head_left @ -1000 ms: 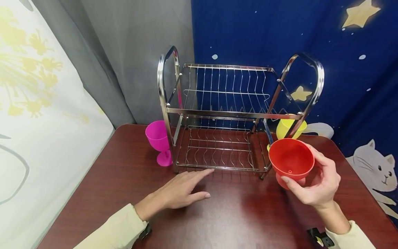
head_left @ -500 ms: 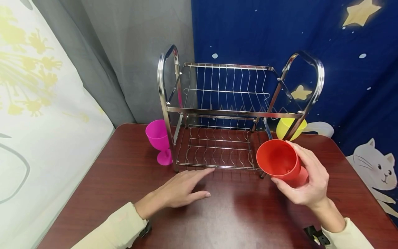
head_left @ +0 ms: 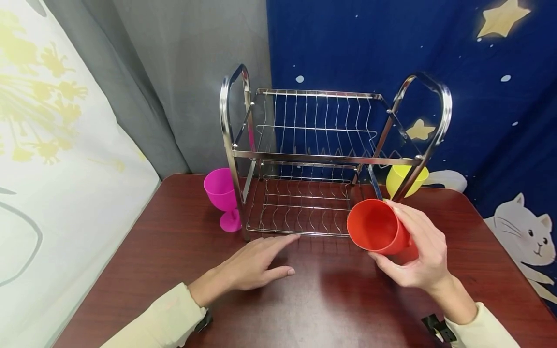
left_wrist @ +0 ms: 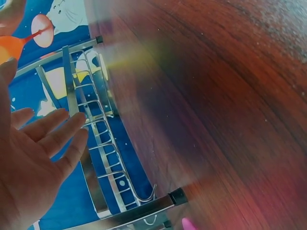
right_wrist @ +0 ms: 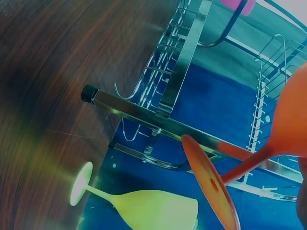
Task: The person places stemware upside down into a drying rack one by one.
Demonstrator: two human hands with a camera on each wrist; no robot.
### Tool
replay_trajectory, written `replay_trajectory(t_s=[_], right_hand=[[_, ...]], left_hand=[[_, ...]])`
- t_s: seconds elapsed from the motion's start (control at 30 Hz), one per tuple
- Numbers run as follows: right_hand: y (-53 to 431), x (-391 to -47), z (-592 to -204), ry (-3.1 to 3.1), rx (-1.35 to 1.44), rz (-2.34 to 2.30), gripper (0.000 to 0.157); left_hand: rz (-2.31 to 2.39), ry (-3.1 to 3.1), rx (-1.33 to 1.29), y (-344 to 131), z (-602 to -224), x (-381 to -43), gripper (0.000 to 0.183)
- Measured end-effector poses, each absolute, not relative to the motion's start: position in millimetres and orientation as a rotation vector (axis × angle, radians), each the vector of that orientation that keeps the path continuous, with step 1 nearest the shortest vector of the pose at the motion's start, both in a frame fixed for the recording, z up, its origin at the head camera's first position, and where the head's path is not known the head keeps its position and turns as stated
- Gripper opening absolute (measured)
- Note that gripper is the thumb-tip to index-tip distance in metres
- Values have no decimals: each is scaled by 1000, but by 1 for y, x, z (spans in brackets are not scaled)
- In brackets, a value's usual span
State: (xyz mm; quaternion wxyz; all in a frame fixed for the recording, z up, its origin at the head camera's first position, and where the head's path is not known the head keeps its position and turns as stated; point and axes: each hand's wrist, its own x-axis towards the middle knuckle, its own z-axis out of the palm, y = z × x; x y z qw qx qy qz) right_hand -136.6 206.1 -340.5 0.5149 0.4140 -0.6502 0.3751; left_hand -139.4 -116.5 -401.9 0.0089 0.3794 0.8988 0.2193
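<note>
My right hand (head_left: 415, 251) grips a red plastic goblet (head_left: 375, 227) by its bowl, thumb on the near side and fingers on the far side. The goblet is tilted, its mouth turned toward the left and its round foot (right_wrist: 211, 184) showing in the right wrist view. It overlaps the front right corner of a two-tier metal dish rack (head_left: 304, 157). My left hand (head_left: 252, 265) holds nothing; its fingers are extended, with the fingertips right at the rack's lower front edge. In the left wrist view the fingers (left_wrist: 62, 134) are spread in front of the rack.
A magenta goblet (head_left: 221, 191) stands upright at the rack's left side. Behind the right leg stands a yellow goblet (head_left: 402, 179), partly hidden in the head view. Everything rests on a brown wooden table (head_left: 304, 309), with grey and blue curtains (head_left: 330, 43) behind.
My right hand has moved left with the red goblet, which has tipped from nearly upright so its mouth faces left. My left hand stays in place.
</note>
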Motion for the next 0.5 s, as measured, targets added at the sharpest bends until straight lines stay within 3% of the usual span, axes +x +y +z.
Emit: replay_trajectory(t_s=[0.5], right_hand=[[196, -140, -344, -1583, 1052, 704, 59]], left_hand=[[973, 2845, 1236, -109, -399, -142, 72]])
